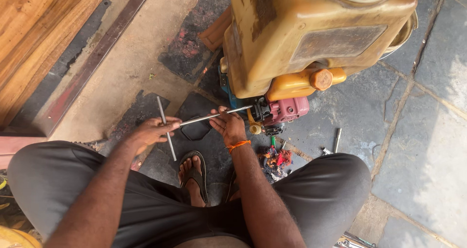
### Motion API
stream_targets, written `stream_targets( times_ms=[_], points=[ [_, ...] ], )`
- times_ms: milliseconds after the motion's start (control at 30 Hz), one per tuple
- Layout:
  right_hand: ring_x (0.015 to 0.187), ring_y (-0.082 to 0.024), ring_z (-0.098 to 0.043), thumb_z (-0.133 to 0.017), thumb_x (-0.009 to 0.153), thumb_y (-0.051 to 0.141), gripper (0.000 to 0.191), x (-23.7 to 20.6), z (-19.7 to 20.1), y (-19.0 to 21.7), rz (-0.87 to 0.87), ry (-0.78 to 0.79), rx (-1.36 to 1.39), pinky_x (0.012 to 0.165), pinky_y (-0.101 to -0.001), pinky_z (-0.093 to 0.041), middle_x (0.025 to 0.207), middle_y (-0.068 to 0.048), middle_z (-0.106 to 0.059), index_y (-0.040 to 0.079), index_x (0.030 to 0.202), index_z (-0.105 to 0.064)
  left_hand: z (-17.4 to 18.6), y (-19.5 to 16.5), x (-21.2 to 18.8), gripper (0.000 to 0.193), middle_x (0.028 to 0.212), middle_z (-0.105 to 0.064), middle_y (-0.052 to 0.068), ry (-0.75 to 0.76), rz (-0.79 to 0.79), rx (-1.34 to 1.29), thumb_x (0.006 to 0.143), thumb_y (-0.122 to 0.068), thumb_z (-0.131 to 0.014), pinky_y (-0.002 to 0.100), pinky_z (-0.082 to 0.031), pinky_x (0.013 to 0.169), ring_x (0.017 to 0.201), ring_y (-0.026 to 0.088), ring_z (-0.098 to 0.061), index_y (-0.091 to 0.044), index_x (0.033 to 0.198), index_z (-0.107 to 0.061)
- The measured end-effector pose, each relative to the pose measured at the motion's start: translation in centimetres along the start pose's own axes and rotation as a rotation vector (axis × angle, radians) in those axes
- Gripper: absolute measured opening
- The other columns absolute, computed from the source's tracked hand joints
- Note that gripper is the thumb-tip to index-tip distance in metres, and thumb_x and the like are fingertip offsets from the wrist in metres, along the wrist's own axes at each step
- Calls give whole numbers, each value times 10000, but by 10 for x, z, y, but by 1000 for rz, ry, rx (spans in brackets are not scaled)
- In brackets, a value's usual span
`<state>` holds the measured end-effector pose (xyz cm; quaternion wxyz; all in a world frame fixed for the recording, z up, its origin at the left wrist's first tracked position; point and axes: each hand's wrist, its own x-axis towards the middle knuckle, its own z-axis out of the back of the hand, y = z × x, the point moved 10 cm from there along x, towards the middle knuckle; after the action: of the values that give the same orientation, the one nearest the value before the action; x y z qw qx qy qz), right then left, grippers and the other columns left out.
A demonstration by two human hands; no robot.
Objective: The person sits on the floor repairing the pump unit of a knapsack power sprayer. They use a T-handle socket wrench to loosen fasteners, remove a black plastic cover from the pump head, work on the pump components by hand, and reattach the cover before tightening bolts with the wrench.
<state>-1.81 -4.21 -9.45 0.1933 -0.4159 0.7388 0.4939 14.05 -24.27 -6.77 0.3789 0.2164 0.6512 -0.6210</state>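
While the person squats on the stone floor (428, 146), the head view shows a long steel T-handle wrench (204, 117) bridging both hands toward the small red engine (287, 110), the landmark here, which sits under a worn yellow tank (301, 38). The left hand (154, 130), farthest from the engine, has its fingers (168, 126) closed around the cross-bar end; the right hand (228, 126), just short of the engine, has its fingers (221, 112) pinching the shaft lightly to steer it. The wrench tip appears to meet the engine's near side, though the exact seat is too small to tell. The step in hand looks like turning a fastener or plug on the engine; the next move would call for keeping the shaft square to the engine while the left hand twists the bar. A loose metal tool (337, 139) and a bundle of coloured rag (276, 159) lie on the floor near the engine, and a sandalled foot (193, 172) rests further back.
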Motion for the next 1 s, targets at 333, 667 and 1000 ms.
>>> stream_targets(
  times_ms=[333, 667, 1000],
  points=[
    [1049, -273, -737, -556, 1032, 115, 233, 6, 5, -1, -8, 38, -47, 901, -399, -646, 1167, -177, -733, 31, 1249, -574, 18, -12, 8, 458, 1131, -770, 110, -70, 15, 679, 877, -448, -757, 408, -548, 996, 1072, 242, -731, -109, 1183, -724],
    [1043, -290, -747, -577, 1012, 85, 160, 7, 8, 1, 2, -17, 15, 887, -399, -665, 1167, -193, -735, 50, 1168, -590, 6, -21, -30, 440, 1076, -719, 84, -472, 2, 1105, 1045, -487, -541, 425, -627, 804, 908, 222, -741, -111, 1220, -688],
    [1051, -276, -734, -541, 1023, 98, 131, 4, 14, -7, -7, -38, -78, 878, -391, -654, 1171, -164, -737, 83, 1139, -601, -9, 36, -16, 903, 1125, -643, 242, -170, 521, -767, 1032, -701, -260, 488, -608, 965, 913, 286, -704, 65, 1510, -234]
  ],
)
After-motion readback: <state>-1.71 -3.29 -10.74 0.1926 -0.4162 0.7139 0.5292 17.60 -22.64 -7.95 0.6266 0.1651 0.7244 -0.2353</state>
